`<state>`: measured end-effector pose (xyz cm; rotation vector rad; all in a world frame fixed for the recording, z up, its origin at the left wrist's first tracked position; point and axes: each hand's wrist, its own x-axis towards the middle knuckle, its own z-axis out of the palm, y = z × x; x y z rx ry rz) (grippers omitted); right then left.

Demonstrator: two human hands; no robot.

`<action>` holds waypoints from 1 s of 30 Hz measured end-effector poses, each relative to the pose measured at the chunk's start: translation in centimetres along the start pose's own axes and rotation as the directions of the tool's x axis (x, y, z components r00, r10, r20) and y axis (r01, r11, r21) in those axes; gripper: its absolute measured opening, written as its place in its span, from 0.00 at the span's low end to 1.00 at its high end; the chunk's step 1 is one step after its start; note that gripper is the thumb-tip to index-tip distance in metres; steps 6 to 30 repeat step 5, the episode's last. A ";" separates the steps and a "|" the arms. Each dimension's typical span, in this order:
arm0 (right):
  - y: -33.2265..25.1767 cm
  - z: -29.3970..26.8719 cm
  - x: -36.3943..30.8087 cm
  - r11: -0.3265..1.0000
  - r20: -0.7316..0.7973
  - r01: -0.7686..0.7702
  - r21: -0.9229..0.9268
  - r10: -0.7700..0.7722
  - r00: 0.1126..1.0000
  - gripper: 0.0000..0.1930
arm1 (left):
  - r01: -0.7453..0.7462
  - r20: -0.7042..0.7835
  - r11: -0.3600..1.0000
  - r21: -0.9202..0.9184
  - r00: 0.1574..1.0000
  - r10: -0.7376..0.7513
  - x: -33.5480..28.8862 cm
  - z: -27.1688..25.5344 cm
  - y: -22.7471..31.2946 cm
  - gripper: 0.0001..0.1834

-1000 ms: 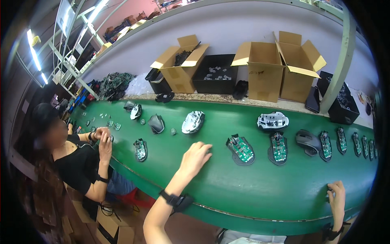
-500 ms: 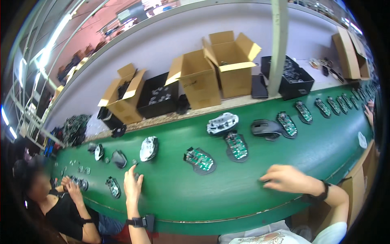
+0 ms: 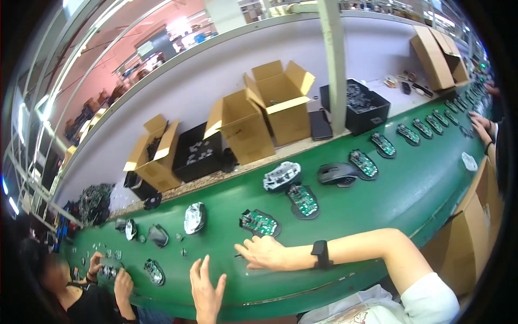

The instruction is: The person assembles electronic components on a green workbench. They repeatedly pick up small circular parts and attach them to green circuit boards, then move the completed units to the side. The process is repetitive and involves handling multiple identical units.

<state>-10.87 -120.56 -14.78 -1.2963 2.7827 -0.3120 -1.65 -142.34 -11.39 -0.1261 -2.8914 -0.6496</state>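
Note:
My left hand point(image 3: 206, 289) is open above the near edge of the green belt, fingers spread and nothing in them. Beyond its fingertips lie two small clear-looking parts point(image 3: 183, 252). My right hand point(image 3: 264, 252) reaches left across the belt, palm down, its fingertips closed on a small dark part point(image 3: 238, 255). Just beyond that hand rests an opened mouse base with a green circuit board point(image 3: 260, 222). Farther off are another mouse base with its board point(image 3: 303, 201), an upturned white-lined mouse shell point(image 3: 283, 176) and a dark mouse shell point(image 3: 337, 174).
Several mouse bases with boards point(image 3: 383, 144) line the belt point(image 3: 356, 227) toward the far right. Cardboard boxes point(image 3: 245, 129) and black bins point(image 3: 367, 110) stand along the back ledge. A co-worker point(image 3: 70, 286) handles a mouse part at left; another person's hands point(image 3: 480, 125) are at right.
My right hand has swept left across the belt with the small dark part. My left hand has drawn back, leaving a small part on the belt. The view has shifted right.

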 end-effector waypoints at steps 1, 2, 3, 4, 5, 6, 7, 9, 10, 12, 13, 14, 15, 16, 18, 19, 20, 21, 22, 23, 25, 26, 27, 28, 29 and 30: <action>-0.3 -1.3 -1.1 0.999 0.009 0.022 0.033 -0.022 1.000 0.32 | -0.032 -0.002 0.999 -0.003 0.999 0.032 -0.8 0.4 0.2 0.39; -0.5 -3.2 -2.7 0.998 0.026 0.019 0.062 -0.021 0.999 0.35 | -0.026 0.003 0.998 -0.052 1.000 0.026 -1.4 0.7 0.9 0.36; -0.5 -4.8 -4.9 0.996 0.051 -0.005 0.091 0.000 0.999 0.38 | -0.027 0.023 0.993 -0.115 0.999 0.030 -2.3 0.9 2.0 0.34; -0.6 -5.5 -6.5 0.991 0.039 0.017 0.135 -0.022 0.999 0.37 | -0.012 0.054 0.990 -0.140 0.998 0.020 -3.6 -0.2 2.9 0.31; -0.2 -6.6 -8.4 0.991 0.064 -0.027 0.135 0.018 0.998 0.37 | -0.054 0.101 0.985 -0.162 0.992 0.071 -3.2 0.4 3.4 0.31; -0.2 -6.6 -8.4 0.991 0.064 -0.027 0.135 0.018 0.998 0.37 | -0.054 0.101 0.985 -0.162 0.992 0.071 -3.2 0.4 3.4 0.31; -0.2 -6.6 -8.4 0.991 0.064 -0.027 0.135 0.018 0.998 0.37 | -0.054 0.101 0.985 -0.162 0.992 0.071 -3.2 0.4 3.4 0.31; -0.2 -6.6 -8.4 0.991 0.064 -0.027 0.135 0.018 0.998 0.37 | -0.054 0.101 0.985 -0.162 0.992 0.071 -3.2 0.4 3.4 0.31; -0.2 -6.6 -8.4 0.991 0.064 -0.027 0.135 0.018 0.998 0.37 | -0.054 0.101 0.985 -0.162 0.992 0.071 -3.2 0.4 3.4 0.31; -0.2 -6.6 -8.4 0.991 0.064 -0.027 0.135 0.018 0.998 0.37 | -0.054 0.101 0.985 -0.162 0.992 0.071 -3.2 0.4 3.4 0.31; -0.2 -6.6 -8.4 0.991 0.064 -0.027 0.135 0.018 0.998 0.37 | -0.054 0.101 0.985 -0.162 0.992 0.071 -3.2 0.4 3.4 0.31; -0.2 -6.6 -8.4 0.991 0.064 -0.027 0.135 0.018 0.998 0.37 | -0.054 0.101 0.985 -0.162 0.992 0.071 -3.2 0.4 3.4 0.31; -0.2 -6.6 -8.4 0.991 0.064 -0.027 0.135 0.018 0.998 0.37 | -0.054 0.101 0.985 -0.162 0.992 0.071 -3.2 0.4 3.4 0.31; -0.2 -6.6 -8.4 0.991 0.064 -0.027 0.135 0.018 0.998 0.37 | -0.054 0.101 0.985 -0.162 0.992 0.071 -3.2 0.4 3.4 0.31; -0.2 -6.6 -8.4 0.991 0.064 -0.027 0.135 0.018 0.998 0.37 | -0.054 0.101 0.985 -0.162 0.992 0.071 -3.2 0.4 3.4 0.31; -0.2 -6.6 -8.4 0.991 0.064 -0.027 0.135 0.018 0.998 0.37 | -0.054 0.101 0.985 -0.162 0.992 0.071 -3.2 0.4 3.4 0.31; -0.2 -6.6 -8.4 0.991 0.064 -0.027 0.135 0.018 0.998 0.37 | -0.054 0.101 0.985 -0.162 0.992 0.071 -3.2 0.4 3.4 0.31; -0.2 -6.6 -8.4 0.991 0.064 -0.027 0.135 0.018 0.998 0.37 | -0.054 0.101 0.985 -0.162 0.992 0.071 -3.2 0.4 3.4 0.31; -0.2 -6.6 -8.4 0.991 0.064 -0.027 0.135 0.018 0.998 0.37 | -0.054 0.101 0.985 -0.162 0.992 0.071 -3.2 0.4 3.4 0.31; -0.2 -6.6 -8.4 0.991 0.064 -0.027 0.135 0.018 0.998 0.37 | -0.054 0.101 0.985 -0.162 0.992 0.071 -3.2 0.4 3.4 0.31; -0.2 -6.6 -8.4 0.991 0.064 -0.027 0.135 0.018 0.998 0.37 | -0.054 0.101 0.985 -0.162 0.992 0.071 -3.2 0.4 3.4 0.31; -0.2 -6.6 -8.4 0.991 0.064 -0.027 0.135 0.018 0.998 0.37 | -0.054 0.101 0.985 -0.162 0.992 0.071 -3.2 0.4 3.4 0.31; -0.2 -6.6 -8.4 0.991 0.064 -0.027 0.135 0.018 0.998 0.37 | -0.054 0.101 0.985 -0.162 0.992 0.071 -3.2 0.4 3.4 0.31; -0.2 -6.6 -8.4 0.991 0.064 -0.027 0.135 0.018 0.998 0.37 | -0.054 0.101 0.985 -0.162 0.992 0.071 -3.2 0.4 3.4 0.31; -0.2 -6.6 -8.4 0.991 0.064 -0.027 0.135 0.018 0.998 0.37 | -0.054 0.101 0.985 -0.162 0.992 0.071 -3.2 0.4 3.4 0.31; -0.2 -6.6 -8.4 0.991 0.064 -0.027 0.135 0.018 0.998 0.37 | -0.054 0.101 0.985 -0.162 0.992 0.071 -3.2 0.4 3.4 0.31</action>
